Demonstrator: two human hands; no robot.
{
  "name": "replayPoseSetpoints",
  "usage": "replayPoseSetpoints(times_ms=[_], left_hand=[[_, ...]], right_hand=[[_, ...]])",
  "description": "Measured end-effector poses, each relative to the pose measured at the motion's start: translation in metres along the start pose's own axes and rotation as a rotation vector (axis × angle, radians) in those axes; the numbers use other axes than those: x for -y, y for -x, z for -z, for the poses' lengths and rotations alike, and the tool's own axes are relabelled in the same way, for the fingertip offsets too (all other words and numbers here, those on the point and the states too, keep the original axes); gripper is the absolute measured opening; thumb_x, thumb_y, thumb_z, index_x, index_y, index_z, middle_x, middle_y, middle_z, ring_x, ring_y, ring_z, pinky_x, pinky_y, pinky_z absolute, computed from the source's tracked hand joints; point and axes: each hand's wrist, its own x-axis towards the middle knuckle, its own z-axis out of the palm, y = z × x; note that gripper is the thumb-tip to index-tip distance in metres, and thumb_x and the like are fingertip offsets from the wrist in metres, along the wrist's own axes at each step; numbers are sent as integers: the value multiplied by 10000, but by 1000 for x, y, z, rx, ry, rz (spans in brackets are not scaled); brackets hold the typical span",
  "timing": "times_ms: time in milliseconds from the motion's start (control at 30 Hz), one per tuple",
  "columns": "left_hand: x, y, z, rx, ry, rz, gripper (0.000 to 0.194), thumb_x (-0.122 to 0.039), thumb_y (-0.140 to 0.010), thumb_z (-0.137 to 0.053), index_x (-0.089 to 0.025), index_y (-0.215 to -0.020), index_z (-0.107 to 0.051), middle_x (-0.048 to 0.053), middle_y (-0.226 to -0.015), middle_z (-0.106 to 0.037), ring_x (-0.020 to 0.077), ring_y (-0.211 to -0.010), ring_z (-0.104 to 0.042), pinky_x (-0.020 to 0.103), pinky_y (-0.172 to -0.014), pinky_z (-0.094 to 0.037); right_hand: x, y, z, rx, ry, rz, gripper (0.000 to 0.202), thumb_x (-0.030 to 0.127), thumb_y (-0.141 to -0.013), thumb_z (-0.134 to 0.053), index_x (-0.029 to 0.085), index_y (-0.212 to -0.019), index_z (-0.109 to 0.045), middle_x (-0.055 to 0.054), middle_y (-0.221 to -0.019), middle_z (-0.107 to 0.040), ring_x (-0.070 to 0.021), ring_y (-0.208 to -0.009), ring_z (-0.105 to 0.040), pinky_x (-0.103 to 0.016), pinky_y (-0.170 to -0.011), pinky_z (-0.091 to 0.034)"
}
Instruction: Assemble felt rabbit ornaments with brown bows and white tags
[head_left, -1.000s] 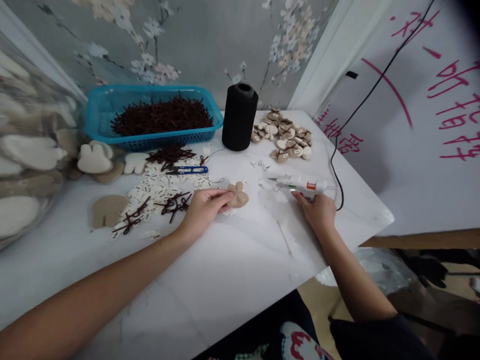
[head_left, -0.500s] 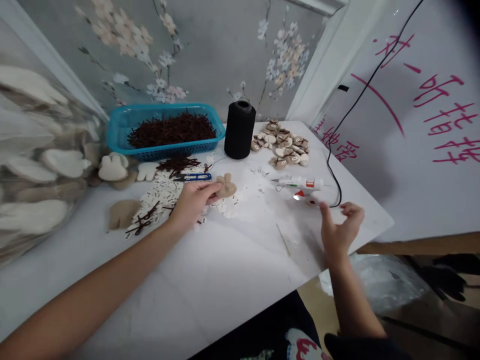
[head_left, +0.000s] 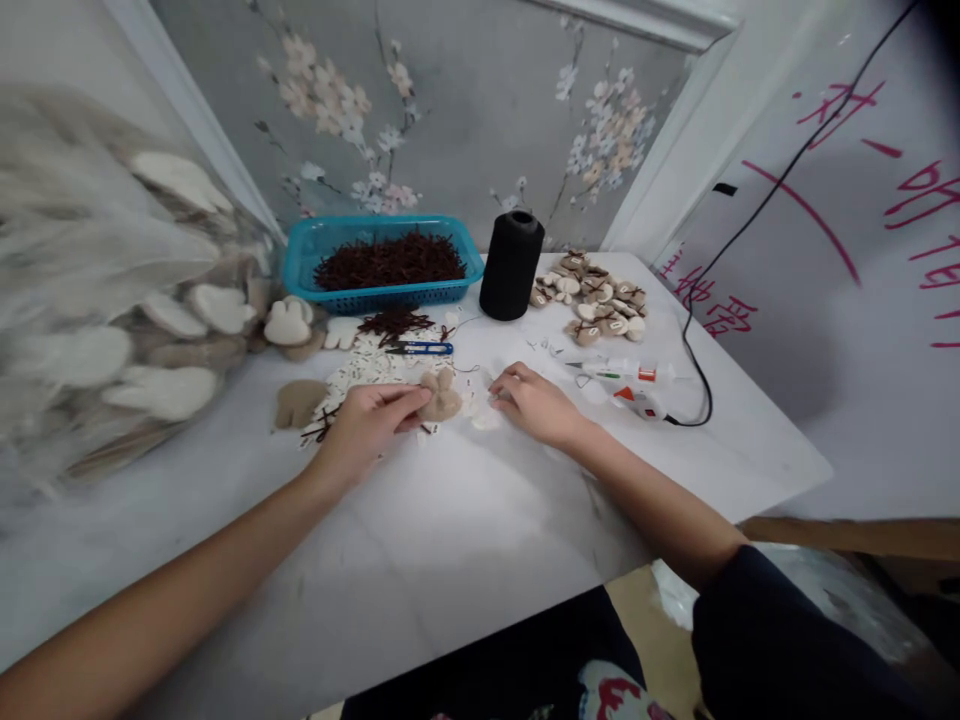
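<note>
My left hand (head_left: 371, 425) pinches a small beige plush bunny-shaped piece (head_left: 441, 398) by its edge, just above the table. To its right, my right hand (head_left: 536, 402) is low over the tabletop with fingers curled and thumb drawn in, close to scattered small white labels (head_left: 484, 418); what sits at its fingertips is too small to make out. A heap of printed white labels (head_left: 360, 365) spreads behind my left hand. Blue thread snips (head_left: 427, 349) lie on that heap. A white glue gun (head_left: 645, 405) with an orange trigger rests beyond my right hand.
At the back stand a blue basket (head_left: 300, 275) of brown bows (head_left: 390, 260) and a black thread cone (head_left: 512, 265). Finished plush pieces (head_left: 592, 295) are piled at back right. A clear bag (head_left: 112, 300) of plush shapes fills the left. A black cord (head_left: 709, 385) trails right.
My right hand has swung left from beside the glue gun to the loose labels near the bunny piece. My left hand still holds that piece. The view has shifted slightly left.
</note>
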Motion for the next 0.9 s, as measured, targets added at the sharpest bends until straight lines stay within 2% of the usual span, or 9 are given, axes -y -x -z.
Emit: replayPoseSetpoints(times_ms=[100, 233, 333, 467, 567, 667, 900], left_hand=[[18, 13, 8, -34, 31, 18, 193, -357, -624, -785, -205, -741, -761, 23, -727, -703, 114, -658, -589, 207, -603, -480], [29, 13, 11, -64, 101, 42, 200, -367, -625, -785, -208, -744, -761, 37, -779, -714, 131, -700, -609, 214, -612, -483], [29, 11, 10, -77, 139, 58, 200, -371, -624, -787, -208, -736, -758, 42, -794, -716, 140, -736, -622, 219, -638, -493], [28, 13, 9, -79, 152, 55, 195, -364, -617, -786, -202, -721, -757, 44, -785, -715, 133, -713, -610, 214, -621, -487], [28, 14, 8, -77, 142, 50, 185, -352, -609, -788, -202, -713, -758, 37, -754, -707, 122, -679, -590, 205, -589, -474], [29, 13, 7, -64, 132, 44, 176, -347, -617, -784, -208, -722, -761, 35, -747, -702, 122, -679, -585, 204, -582, -468], [28, 16, 10, -56, 113, 57, 171, -350, -639, -782, -224, -752, -766, 7, -743, -701, 110, -704, -579, 182, -614, -463]], right_hand=[[0, 0, -3, 2, -12, 5, 131, 190, -895, -499, 177, -916, -627, -91, -1047, -569, -219, -953, -572, -364, -865, -464], [-8, 12, -3, -5, -64, 171, 171, 140, -898, -463, 183, -900, -628, -90, -1084, -572, -220, -1028, -520, -378, -917, -439], [-12, 17, -2, -57, -78, 205, 177, 169, -909, -467, 189, -997, -619, -99, -1124, -561, -226, -1050, -509, -395, -930, -440], [-8, 17, -5, -105, -47, 137, 191, 237, -887, -544, 186, -1062, -603, -115, -1121, -562, -256, -1040, -505, -435, -929, -441], [-6, 15, -9, -94, -60, 135, 151, 183, -902, -499, 184, -993, -620, -107, -1098, -576, -244, -1020, -509, -414, -926, -436], [-9, 13, -9, -80, -84, 165, 202, 123, -911, -438, 186, -928, -629, -100, -1074, -583, -229, -1002, -513, -401, -910, -438], [-18, 22, 5, -81, -129, 201, 291, 36, -892, -386, 173, -918, -642, -114, -1139, -545, -222, -1064, -486, -394, -949, -423]])
